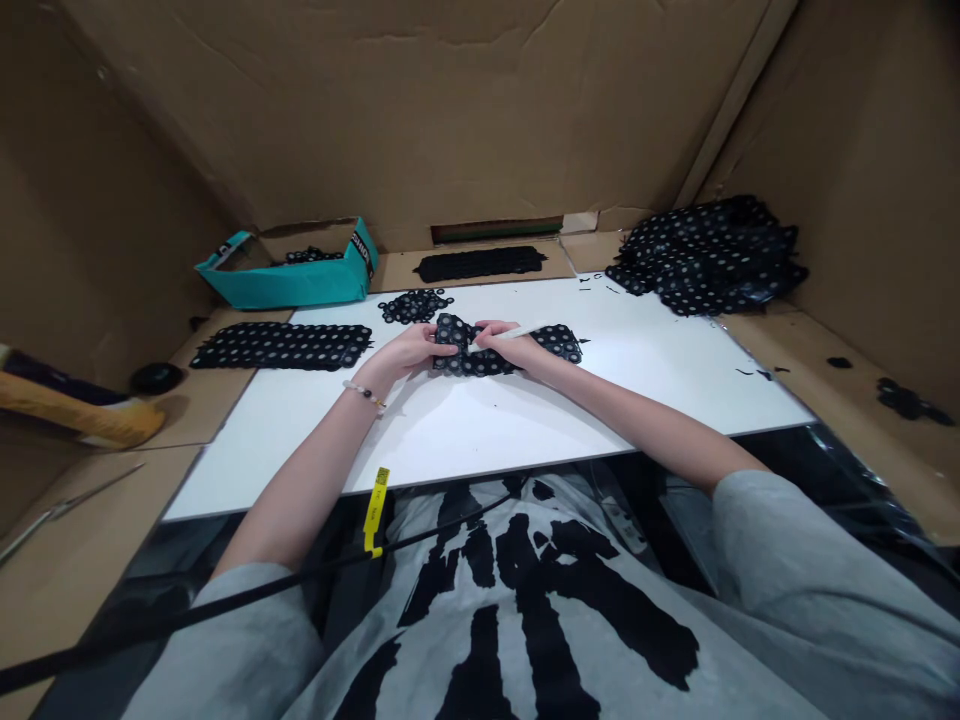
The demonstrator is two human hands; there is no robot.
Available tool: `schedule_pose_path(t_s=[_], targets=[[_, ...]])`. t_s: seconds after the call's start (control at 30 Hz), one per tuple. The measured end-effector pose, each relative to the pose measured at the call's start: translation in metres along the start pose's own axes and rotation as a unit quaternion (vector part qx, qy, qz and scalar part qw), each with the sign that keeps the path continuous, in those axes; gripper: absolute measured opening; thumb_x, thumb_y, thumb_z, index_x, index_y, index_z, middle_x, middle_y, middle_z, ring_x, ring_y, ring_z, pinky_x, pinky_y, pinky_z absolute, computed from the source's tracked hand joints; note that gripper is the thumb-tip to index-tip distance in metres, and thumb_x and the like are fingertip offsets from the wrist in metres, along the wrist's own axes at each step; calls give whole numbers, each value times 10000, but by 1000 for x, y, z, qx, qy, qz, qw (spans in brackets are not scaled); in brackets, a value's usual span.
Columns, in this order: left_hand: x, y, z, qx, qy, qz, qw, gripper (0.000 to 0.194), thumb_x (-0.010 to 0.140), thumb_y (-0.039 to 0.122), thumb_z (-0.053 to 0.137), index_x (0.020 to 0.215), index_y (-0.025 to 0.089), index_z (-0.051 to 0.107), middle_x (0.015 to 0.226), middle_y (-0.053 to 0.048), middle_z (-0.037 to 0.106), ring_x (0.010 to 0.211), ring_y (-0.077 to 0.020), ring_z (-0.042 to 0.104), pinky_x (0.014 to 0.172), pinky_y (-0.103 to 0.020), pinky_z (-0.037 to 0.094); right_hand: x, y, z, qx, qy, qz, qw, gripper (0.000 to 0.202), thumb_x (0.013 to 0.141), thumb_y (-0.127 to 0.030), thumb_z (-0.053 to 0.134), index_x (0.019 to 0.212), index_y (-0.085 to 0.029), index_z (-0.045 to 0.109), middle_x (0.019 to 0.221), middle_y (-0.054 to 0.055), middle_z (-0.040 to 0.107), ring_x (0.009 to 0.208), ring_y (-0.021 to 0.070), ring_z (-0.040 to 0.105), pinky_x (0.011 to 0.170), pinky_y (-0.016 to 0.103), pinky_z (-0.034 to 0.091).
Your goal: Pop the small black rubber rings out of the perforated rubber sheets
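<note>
A black rubbery sheet with rows of pale round spots or holes (561, 343) lies on the white board (442, 430), its left end lifted and bent. My left hand (414, 348) pinches that raised end between thumb and fingers. In my right hand (510, 345) is a slim white pen-like tool (531, 329), its tip at the sheet near my left thumb. The tip itself is too small to make out. Just beyond my left hand sits a pile of small black rings (412, 305).
A teal open box (292, 288) holding black pieces stands back left. Another spotted sheet (281, 345) lies left, a dark strip (480, 263) behind, and a stack of spotted sheets (709, 255) back right. Tweezers (71, 505) and a yellow bottle (82, 405) are far left. Cardboard walls (480, 120) surround the board.
</note>
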State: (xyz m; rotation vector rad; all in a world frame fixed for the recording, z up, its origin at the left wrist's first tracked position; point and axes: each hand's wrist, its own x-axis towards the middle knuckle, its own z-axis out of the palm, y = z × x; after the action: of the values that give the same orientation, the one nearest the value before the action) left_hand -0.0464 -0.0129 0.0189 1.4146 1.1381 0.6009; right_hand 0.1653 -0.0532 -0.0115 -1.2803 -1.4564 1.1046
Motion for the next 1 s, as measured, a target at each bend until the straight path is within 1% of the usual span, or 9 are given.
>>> schedule_pose_path(t_s=[0.07,0.2,0.4,0.53,0.7,0.8,0.9,0.97,1.0], targets=[[-1,2,1,4,9,0,1000,449,494,198,972,732,174,592,640,38,594,573,-107,546,539,-245,397,1,1,-2,22,1,8,1000,118,735,-317,684,763,-220,745,1346,32,676,1283,250,590,1198,395,341],[-4,5,4,1,16,-1,1000,457,485,205,966,775,168,615,699,25,628,617,-116,563,564,-248,397,1,-1,-4,41,-2,11,999,105,732,-295,676,742,-214,741,1359,31,670,1272,236,597,1182,377,363],[-3,4,4,-8,9,-2,1000,469,491,209,956,835,164,641,750,17,663,672,-130,600,624,-258,430,0,-5,-4,51,-4,10,999,110,752,-281,654,731,-204,729,1342,49,678,1227,229,626,1154,372,388],[-4,5,5,-11,14,-5,1000,467,499,197,955,841,163,638,747,15,664,665,-129,603,619,-255,441,0,-3,-4,41,-6,8,999,114,764,-289,657,742,-199,724,1336,59,681,1225,227,628,1135,354,403],[-6,6,8,-12,21,-3,1000,413,525,164,941,760,168,601,665,29,624,596,-116,573,579,-254,443,-2,-2,2,-50,18,-20,998,116,786,-297,665,760,-208,733,1300,54,699,1232,240,622,1165,389,369],[-7,6,10,-9,14,-7,1000,397,529,159,937,750,166,607,661,21,630,574,-115,563,554,-254,437,-5,-5,8,-138,33,-39,989,109,807,-273,662,740,-223,734,1277,39,712,1284,257,589,1228,451,259],[-7,8,9,0,2,-7,1000,382,540,167,936,739,169,610,651,13,626,592,-128,574,567,-262,448,-6,-9,11,-197,39,-48,978,139,836,-275,645,732,-229,726,1285,31,707,1320,277,559,1245,551,151],[-6,8,7,14,0,-2,1000,372,551,186,935,732,176,609,634,13,614,611,-142,585,585,-271,457,-5,-8,12,-212,42,-57,975,147,842,-285,635,740,-231,726,1292,27,700,1318,283,554,1234,579,153],[-6,8,6,26,0,3,1000,367,555,204,933,737,178,615,636,10,615,622,-149,590,592,-275,459,-4,-8,11,-209,39,-62,975,139,834,-287,639,742,-233,728,1281,25,703,1307,279,561,1228,563,187]])
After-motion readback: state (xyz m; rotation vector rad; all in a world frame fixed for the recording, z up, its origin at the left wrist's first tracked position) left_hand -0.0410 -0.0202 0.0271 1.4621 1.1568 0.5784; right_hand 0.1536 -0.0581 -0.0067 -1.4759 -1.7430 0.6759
